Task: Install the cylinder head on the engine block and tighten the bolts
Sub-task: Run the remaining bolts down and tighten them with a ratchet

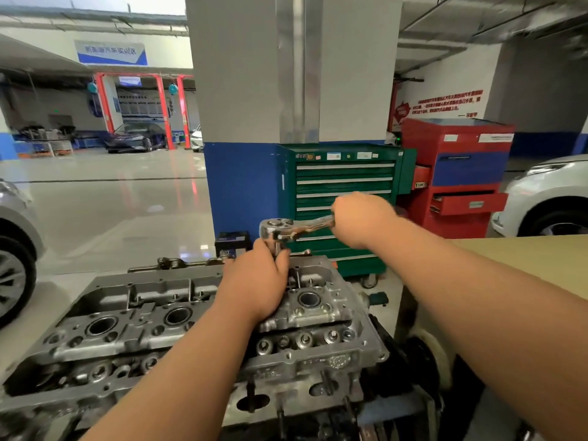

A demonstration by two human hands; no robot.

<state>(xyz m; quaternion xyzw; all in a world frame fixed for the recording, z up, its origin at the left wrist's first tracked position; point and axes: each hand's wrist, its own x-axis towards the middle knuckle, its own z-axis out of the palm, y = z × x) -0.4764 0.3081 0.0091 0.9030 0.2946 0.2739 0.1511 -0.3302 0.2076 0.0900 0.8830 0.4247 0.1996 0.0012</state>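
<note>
The cylinder head [127,329] lay at six o'clock in a garage with a glossy grey floor [111,202]. The left hand [257,281] curled its fingers round the stem under the ratchet [286,229]; the right hand [362,218] gripped its handle. At twelve o'clock stood a pillar [238,90] and a green tool cabinet [343,186], at two a red cabinet [461,173]

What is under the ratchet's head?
A short drive shaft drops from the ratchet into the left hand, which grips it over the cylinder head. The hand hides whatever lies below.
</note>
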